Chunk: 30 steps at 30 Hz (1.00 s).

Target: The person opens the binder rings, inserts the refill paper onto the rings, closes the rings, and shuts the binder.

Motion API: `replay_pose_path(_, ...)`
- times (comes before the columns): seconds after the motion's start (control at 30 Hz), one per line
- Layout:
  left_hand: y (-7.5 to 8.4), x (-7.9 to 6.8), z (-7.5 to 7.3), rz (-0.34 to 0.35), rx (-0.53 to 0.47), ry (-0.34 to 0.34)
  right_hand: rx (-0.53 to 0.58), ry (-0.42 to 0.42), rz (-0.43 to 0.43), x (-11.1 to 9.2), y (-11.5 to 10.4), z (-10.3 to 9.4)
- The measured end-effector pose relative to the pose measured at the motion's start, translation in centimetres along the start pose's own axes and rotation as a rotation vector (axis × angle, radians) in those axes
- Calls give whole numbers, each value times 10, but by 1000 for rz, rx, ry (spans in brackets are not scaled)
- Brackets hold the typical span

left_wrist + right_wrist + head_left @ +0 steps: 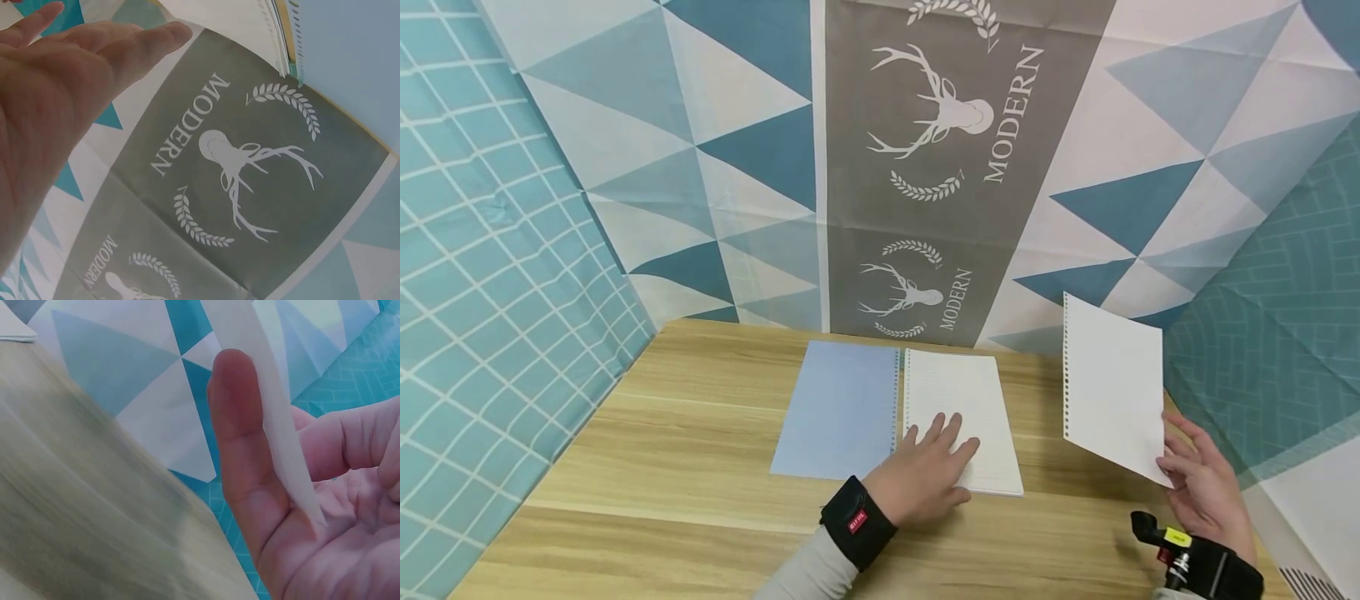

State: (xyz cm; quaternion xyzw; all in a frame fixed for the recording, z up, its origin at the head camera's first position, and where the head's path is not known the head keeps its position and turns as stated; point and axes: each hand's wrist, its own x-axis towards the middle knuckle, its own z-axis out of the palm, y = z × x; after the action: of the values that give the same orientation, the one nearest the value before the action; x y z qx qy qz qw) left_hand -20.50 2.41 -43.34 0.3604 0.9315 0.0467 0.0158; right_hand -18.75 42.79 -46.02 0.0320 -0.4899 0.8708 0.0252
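Observation:
An open spiral notebook lies on the table, its blue cover [838, 408] folded out to the left and its lined white pages [955, 379] on the right. My left hand [925, 475] rests with spread fingers over the lower part of those pages. Off to the right, above the table, my right hand [1206, 483] holds a loose white sheet [1108, 383] by its lower right corner. Punched holes run down that sheet's left edge. In the right wrist view the thumb [240, 406] presses one side of the sheet [281, 425], with curled fingers behind it.
The wooden table [700, 417] ends at a patterned cloth backdrop [760, 167] behind the notebook. Blue-green tiled cloth [482, 250] stands along the left, and teal cloth [1285, 317] along the right. A black strap with a small device [1180, 550] sits on the right wrist.

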Motion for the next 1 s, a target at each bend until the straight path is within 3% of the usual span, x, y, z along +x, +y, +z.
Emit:
replay_pose_path(0.3,-3,-2,-8,30,-6,63,-161,117,81,-2,-5,11)
replay_pose_path(0.53,-5,-4,-15,42,1,94,-130,87,25,0,-7,21)
replay_pose_path(1.0,-15,-8,-24,15,-15,114,-164,65,20,4,-11,38)
